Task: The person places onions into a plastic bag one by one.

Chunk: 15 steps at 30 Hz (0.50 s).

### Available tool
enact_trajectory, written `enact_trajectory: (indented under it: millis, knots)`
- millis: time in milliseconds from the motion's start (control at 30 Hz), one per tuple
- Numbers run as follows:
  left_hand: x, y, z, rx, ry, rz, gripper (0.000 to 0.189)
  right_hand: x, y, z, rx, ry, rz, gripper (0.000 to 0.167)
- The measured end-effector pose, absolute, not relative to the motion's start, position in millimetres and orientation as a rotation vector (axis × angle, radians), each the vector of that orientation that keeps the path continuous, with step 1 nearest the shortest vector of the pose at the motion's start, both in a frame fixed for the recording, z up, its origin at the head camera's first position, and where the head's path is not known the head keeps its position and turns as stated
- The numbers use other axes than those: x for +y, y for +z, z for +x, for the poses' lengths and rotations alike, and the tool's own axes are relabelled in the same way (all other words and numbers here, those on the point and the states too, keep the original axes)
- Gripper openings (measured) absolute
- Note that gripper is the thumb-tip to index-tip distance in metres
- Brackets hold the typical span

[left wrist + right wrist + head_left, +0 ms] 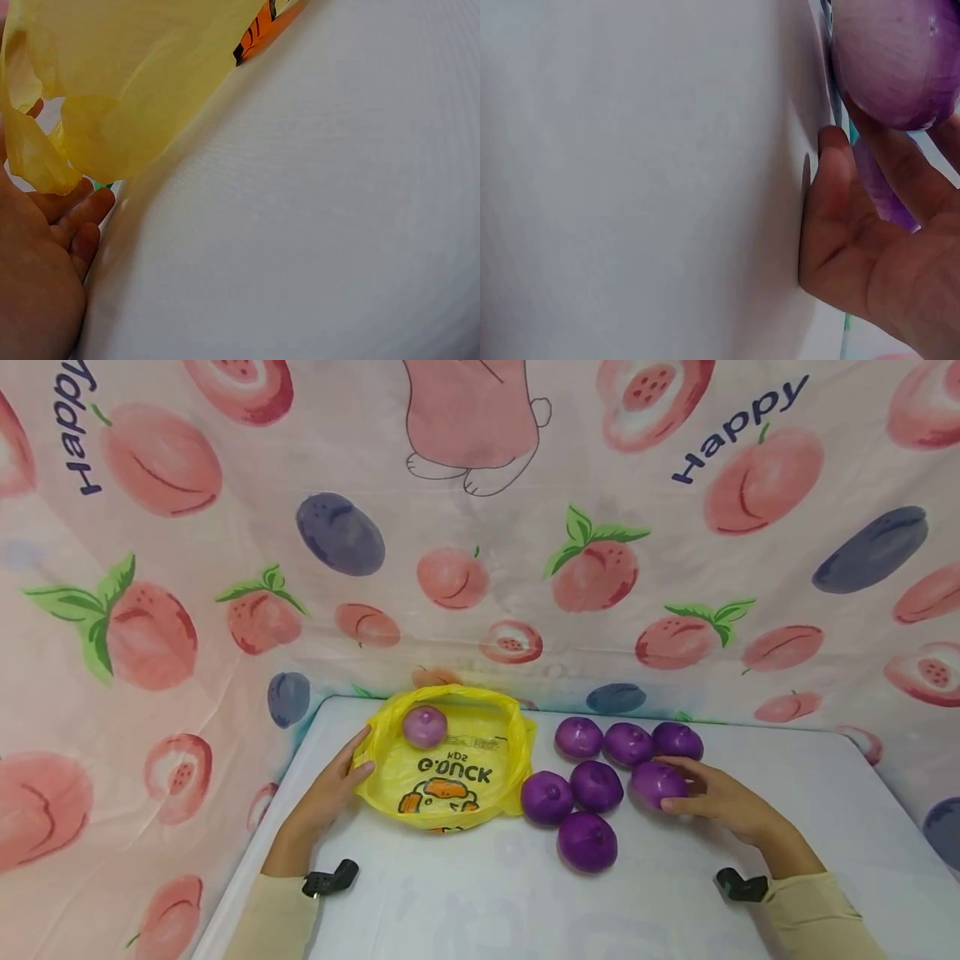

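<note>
A yellow plastic bag (517, 760) with a duck print lies spread with its mouth wide, and one red onion (425, 727) sits inside near its back left. At the bag's left rim, my left hand (336, 787) holds the edge, thumb over it and fingers along the outside. The left wrist view shows its lower fingers (86, 214) loosely bent beside the thin yellow plastic. On the right, my right hand (716, 797) grips another red onion (657, 785) between thumb and fingers. In the right wrist view this onion (896, 60) looks glossy and purple, with fingers beneath it.
Several more red onions (596, 785) are grouped between the bag and my right hand, one (547, 798) right by the bag's right edge. All stand on a white table (465, 893). A fruit-printed cloth (480, 527) hangs behind and along the sides.
</note>
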State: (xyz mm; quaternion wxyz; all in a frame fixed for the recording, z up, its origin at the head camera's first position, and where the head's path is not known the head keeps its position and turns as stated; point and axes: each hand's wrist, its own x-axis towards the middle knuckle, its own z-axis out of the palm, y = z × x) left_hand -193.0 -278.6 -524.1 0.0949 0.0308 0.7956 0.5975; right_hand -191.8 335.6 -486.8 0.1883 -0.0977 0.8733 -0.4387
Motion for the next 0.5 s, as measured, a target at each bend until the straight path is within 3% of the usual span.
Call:
enact_trajectory:
  millis: [500]
  knots:
    - [-278.1, -523.2, -192.0, 2.348, 1.776, 0.103, 0.065, 318.1, -477.7, -187.3, 2.461, -1.303, -0.219, 0.074]
